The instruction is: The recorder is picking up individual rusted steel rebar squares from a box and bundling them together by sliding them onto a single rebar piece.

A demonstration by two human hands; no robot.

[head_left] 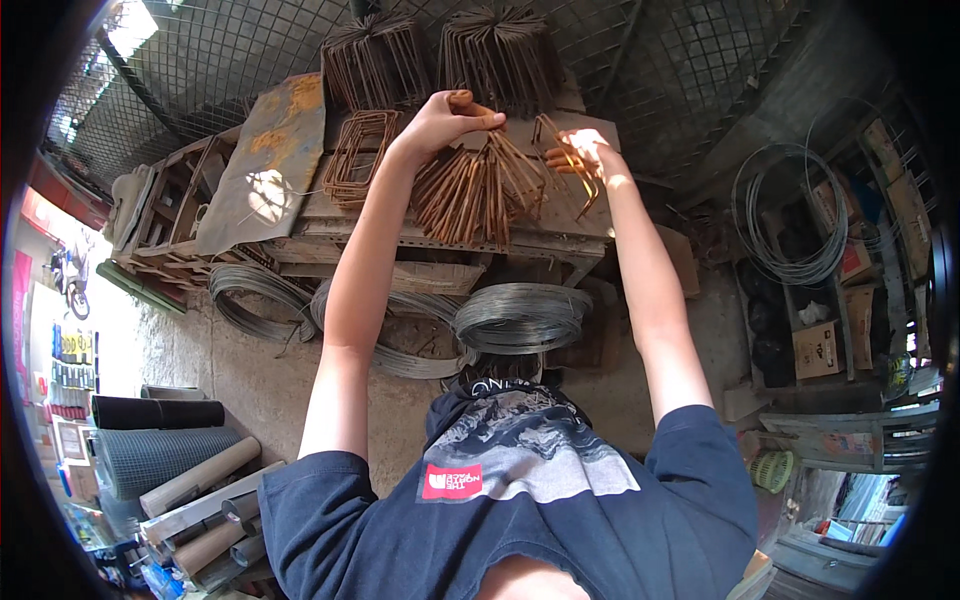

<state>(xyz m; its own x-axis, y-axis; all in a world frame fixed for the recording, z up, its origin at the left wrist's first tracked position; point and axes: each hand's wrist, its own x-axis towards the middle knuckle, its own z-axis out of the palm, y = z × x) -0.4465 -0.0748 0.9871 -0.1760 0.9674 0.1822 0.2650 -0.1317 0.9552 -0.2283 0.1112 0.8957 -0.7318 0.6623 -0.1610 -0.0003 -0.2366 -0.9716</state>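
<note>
A fanned bundle of rusty bent-rod rebar stirrups (470, 200) stands on the workbench (340, 228) in front of me. At its top, my left hand (440, 125) is closed, with thumb and fingers pinching the gathered ends. Just right of the bundle, my right hand (592, 150) has its fingers curled round a single rusty stirrup (590, 188), apart from most of the others. Rust-coloured dust covers the fingers of both hands. A smaller set of rectangular stirrups (358, 160) lies left of my left forearm.
Two big stacks of stirrups (375, 62) stand at the bench's back, before a wire mesh wall (600, 50). A stained sheet (270, 150) covers the left part. Coils of grey wire (523, 318) rest below the front edge. Mesh rolls (165, 460) lie lower left.
</note>
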